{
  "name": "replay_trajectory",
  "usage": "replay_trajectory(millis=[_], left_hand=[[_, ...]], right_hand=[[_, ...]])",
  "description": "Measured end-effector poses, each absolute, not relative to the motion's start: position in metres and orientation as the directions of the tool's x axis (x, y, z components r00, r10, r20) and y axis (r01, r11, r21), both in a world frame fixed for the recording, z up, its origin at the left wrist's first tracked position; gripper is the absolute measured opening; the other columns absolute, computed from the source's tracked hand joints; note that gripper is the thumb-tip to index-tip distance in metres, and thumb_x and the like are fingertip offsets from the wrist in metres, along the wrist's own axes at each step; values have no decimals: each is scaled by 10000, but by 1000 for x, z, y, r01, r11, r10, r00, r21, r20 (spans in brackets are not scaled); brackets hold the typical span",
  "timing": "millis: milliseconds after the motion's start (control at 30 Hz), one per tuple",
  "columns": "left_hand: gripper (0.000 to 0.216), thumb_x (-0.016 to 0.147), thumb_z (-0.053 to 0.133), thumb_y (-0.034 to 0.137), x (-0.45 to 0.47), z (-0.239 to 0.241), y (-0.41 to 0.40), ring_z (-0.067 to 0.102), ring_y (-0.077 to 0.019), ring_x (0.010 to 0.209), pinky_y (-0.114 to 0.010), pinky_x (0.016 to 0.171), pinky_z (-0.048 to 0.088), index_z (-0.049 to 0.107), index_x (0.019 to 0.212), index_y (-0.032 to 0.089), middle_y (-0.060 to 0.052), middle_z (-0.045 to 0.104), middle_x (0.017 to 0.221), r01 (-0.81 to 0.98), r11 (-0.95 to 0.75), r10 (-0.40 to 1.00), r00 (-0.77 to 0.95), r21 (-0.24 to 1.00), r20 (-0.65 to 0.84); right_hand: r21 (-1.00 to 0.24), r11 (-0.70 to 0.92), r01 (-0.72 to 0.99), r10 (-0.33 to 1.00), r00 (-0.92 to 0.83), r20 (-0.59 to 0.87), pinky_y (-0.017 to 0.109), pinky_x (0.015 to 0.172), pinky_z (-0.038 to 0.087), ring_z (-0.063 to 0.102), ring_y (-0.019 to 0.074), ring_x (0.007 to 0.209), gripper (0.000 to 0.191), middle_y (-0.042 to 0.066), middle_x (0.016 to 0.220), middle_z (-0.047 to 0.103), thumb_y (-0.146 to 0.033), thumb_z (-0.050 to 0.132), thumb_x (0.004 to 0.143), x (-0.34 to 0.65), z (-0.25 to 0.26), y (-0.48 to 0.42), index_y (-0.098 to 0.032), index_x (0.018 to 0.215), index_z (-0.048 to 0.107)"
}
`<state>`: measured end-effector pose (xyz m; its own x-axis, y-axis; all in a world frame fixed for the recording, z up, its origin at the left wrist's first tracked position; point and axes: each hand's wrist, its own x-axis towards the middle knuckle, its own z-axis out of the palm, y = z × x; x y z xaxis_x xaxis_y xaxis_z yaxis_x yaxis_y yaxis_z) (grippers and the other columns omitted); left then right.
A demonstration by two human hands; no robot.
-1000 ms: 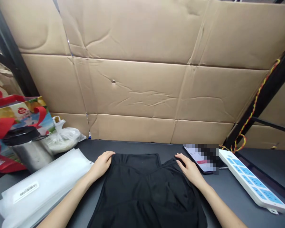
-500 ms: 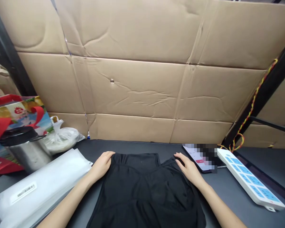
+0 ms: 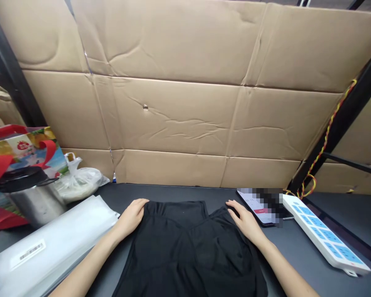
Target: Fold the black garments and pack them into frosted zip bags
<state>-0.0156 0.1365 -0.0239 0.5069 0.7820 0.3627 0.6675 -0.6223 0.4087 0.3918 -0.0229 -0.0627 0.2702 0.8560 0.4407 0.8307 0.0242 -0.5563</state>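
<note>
A black stretchy garment (image 3: 188,247), seemingly a sleeveless top with seams curving across it, lies spread on the dark table and runs out of view at the bottom. At its upper left corner is my left hand (image 3: 132,218), fingers closed on the edge. My right hand (image 3: 244,220) grips the upper right corner, thumb and forefinger at the cloth's border. Part of the cloth under both hands is hidden.
White plastic mailing bags (image 3: 55,243) lie at left, by a steel flask (image 3: 37,202), a tied plastic bag (image 3: 80,181) and a colourful carrier bag (image 3: 40,144). A phone (image 3: 256,210) and power strip (image 3: 324,235) lie right. Cardboard (image 3: 173,115) walls the back.
The view has shifted very slightly. Both hands and the garment stay in nearly the same place.
</note>
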Motion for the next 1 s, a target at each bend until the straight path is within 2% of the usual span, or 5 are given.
replay_trajectory(millis=[400,767,867,933,1000], left_hand=[[363,835,356,262,-15,-24,137,585,-265,1084,-428,996,440,655,1028,188,-78,684,1094,634,-602,799,489,485,351],[231,744,537,285,-11,-16,133,591,-296,1050,-436,1047,372,715,874,217,-61,690,983,416,-420,891,356,807,281],[353,816,485,356,-11,-13,136,566,-298,1154,-432,1055,376,673,1051,171,-109,674,1125,280,-293,938,269,914,218],[466,902,341,404,-12,-10,137,568,-282,1176,-422,1016,429,617,1150,122,-159,641,1211,170,-207,954,253,963,160],[565,951,189,403,-14,-6,137,584,-271,1166,-413,977,471,597,1162,74,-210,618,1238,87,-134,958,267,987,107]], right_hand=[[-625,50,779,854,291,431,456,1088,348,496,256,1254,350,86,1256,618,-410,476,851,391,-61,-23,-225,1098,641],[-867,82,491,856,412,314,452,1154,221,448,283,1289,400,67,1239,631,-501,655,721,387,-51,-24,-235,1017,697],[-949,92,302,860,457,229,439,1128,294,453,256,1293,539,71,1322,574,-641,464,827,389,-43,-24,-236,1136,640],[-981,98,167,868,468,167,426,1067,397,494,235,1262,662,95,1367,532,-681,232,888,391,-38,-25,-222,1215,579],[-993,95,65,875,471,115,402,1023,452,532,225,1225,714,126,1350,543,-678,139,896,392,-36,-25,-200,1219,559]])
